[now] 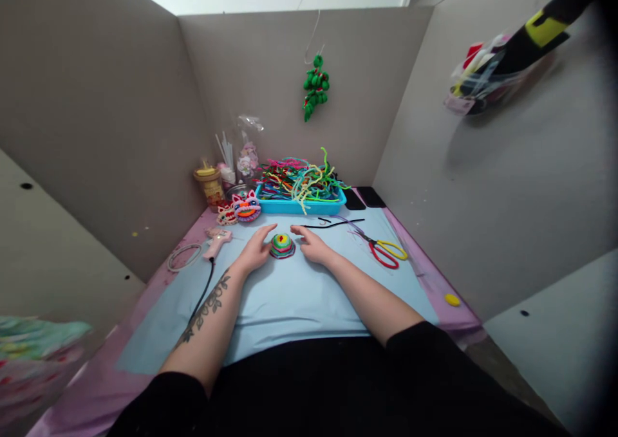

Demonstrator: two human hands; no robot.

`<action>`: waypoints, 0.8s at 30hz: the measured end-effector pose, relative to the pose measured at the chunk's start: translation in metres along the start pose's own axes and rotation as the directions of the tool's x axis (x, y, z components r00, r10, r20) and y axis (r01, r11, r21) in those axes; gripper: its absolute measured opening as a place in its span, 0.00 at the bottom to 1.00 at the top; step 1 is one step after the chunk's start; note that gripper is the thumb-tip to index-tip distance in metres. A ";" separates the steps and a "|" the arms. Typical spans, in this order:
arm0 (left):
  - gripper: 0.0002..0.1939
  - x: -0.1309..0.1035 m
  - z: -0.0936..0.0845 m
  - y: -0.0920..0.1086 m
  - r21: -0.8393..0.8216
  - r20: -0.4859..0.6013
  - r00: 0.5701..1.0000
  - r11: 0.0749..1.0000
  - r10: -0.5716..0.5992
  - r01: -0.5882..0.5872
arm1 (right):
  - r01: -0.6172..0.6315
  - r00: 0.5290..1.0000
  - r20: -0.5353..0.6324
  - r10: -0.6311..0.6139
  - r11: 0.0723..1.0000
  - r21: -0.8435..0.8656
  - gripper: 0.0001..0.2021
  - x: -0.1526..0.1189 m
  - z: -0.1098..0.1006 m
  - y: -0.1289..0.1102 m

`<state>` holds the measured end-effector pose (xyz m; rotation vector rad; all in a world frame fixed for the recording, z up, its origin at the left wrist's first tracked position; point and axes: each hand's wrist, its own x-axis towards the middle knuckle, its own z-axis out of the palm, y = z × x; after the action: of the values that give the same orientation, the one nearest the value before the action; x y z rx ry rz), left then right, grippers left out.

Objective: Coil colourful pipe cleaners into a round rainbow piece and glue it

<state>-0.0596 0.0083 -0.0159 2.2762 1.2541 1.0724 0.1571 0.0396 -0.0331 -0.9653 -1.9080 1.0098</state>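
Note:
A small dome of coiled, multicoloured pipe cleaners (pixel 282 246) sits on the light blue cloth (pixel 294 302), yellow and red at its top. My left hand (pixel 258 249) is beside it on the left, fingers stretched forward, thumb close to its edge; whether they touch I cannot tell. On the other side, my right hand (pixel 313 244) is apart from the dome, its fingers extended and holding nothing. A black pipe cleaner (pixel 333 225) lies just beyond my right fingertips.
Behind stands a blue tray (pixel 299 208) heaped with pipe cleaners (pixel 309 179). Red-and-yellow-handled scissors (pixel 383 250) lie right; a pink glue gun (pixel 217 242) with its cord lies left. Two lion-head figures (pixel 246 206) sit by the tray. Grey partitions (pixel 251 70) enclose three sides.

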 end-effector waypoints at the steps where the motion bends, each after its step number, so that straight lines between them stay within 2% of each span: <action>1: 0.29 0.000 0.000 -0.001 0.013 -0.005 1.000 1.000 0.006 -0.006 | -0.010 1.000 0.030 0.009 1.000 0.018 0.36 0.002 0.001 0.001; 3: 0.34 0.000 0.001 -0.004 0.012 0.015 1.000 1.000 0.001 -0.001 | -0.023 0.996 0.085 0.020 0.999 0.042 0.38 0.003 0.004 0.004; 5: 0.37 -0.001 0.003 -0.007 -0.030 0.031 0.999 0.999 -0.042 0.043 | -0.018 0.996 0.091 0.014 0.999 0.043 0.37 0.003 0.005 0.007; 8: 0.36 0.000 0.005 -0.011 -0.167 0.031 0.993 0.979 -0.111 0.114 | -0.019 0.997 0.081 0.015 0.999 0.047 0.35 0.000 0.004 0.011; 10: 0.34 0.000 0.004 -0.010 -0.207 0.031 0.994 0.972 -0.104 0.109 | -0.016 0.997 0.075 0.015 1.000 0.021 0.33 -0.001 0.001 0.012; 14: 0.32 -0.001 -0.002 -0.008 -0.106 -0.006 0.994 0.988 -0.113 0.112 | 0.046 0.998 -0.027 -0.050 0.990 -0.130 0.29 0.005 0.001 0.011; 19: 0.33 -0.004 -0.001 -0.010 -0.145 0.099 0.985 0.977 -0.145 0.158 | 0.116 0.992 0.067 -0.105 0.972 -0.203 0.29 0.008 0.008 0.008; 22: 0.34 -0.005 -0.001 -0.011 -0.195 0.121 0.985 0.970 -0.126 0.148 | 0.160 0.987 0.066 -0.148 0.954 -0.252 0.29 0.006 0.008 0.007; 24: 0.36 -0.005 -0.001 -0.011 -0.171 0.144 0.985 0.978 -0.094 0.118 | 0.206 0.978 0.083 -0.190 0.936 -0.286 0.31 0.005 0.007 0.007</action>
<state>-0.0686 0.0102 -0.0244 2.0850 1.1615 0.9367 0.1511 0.0447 -0.0402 -0.8910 -2.1938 0.6519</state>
